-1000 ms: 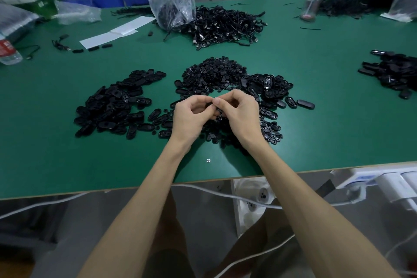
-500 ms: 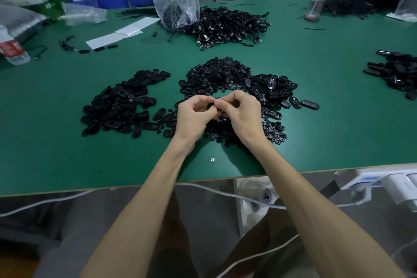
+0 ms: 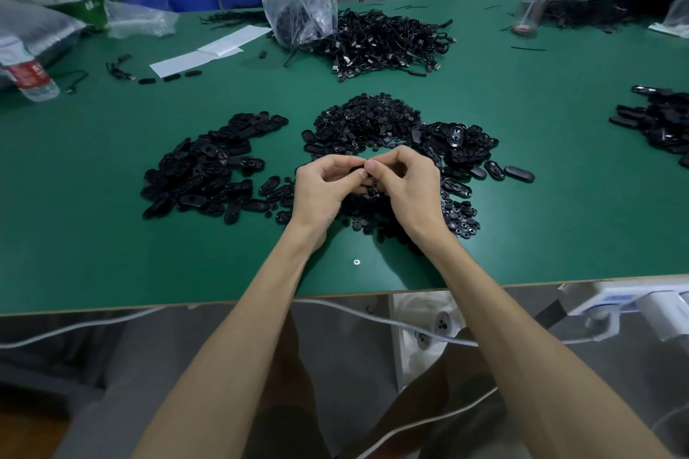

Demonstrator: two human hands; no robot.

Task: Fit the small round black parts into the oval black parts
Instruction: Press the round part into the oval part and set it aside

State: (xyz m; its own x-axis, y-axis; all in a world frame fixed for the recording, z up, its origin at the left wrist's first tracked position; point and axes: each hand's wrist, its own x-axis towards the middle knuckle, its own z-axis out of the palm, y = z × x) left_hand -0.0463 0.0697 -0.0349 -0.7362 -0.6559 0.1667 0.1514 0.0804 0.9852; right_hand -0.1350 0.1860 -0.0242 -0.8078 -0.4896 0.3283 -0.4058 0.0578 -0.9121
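Two hands unmoved: left hand (image 3: 324, 190) and right hand (image 3: 406, 186) fingers (image 3: 373, 165) still pinch black part (image 3: 356, 171) over pile (image 3: 458, 216).

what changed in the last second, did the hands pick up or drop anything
Nothing visibly changed. The left hand and right hand still pinch a black part together between them; nothing was taken or let go. The heap of black parts to their left lies as before.

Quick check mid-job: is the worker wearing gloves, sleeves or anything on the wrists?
No. The left hand and right hand are ungloved. Both forearms are uncovered to the frame edge; no sleeve, watch, band or ring shows.
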